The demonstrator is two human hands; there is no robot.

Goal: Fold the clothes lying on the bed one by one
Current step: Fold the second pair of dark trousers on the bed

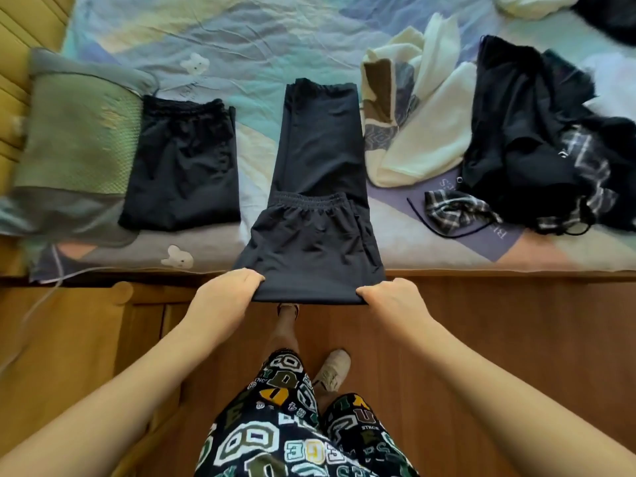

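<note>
Bed (261,36) with patterned sheet; dark trousers (318,187) lie at centre, folded end overhanging the 6 o'clock edge. Left hand (225,290) and right hand (387,297) each pinch 1 corner of that fold. Risk: uneven pull could skew the layers or drag them off the bed.
</note>
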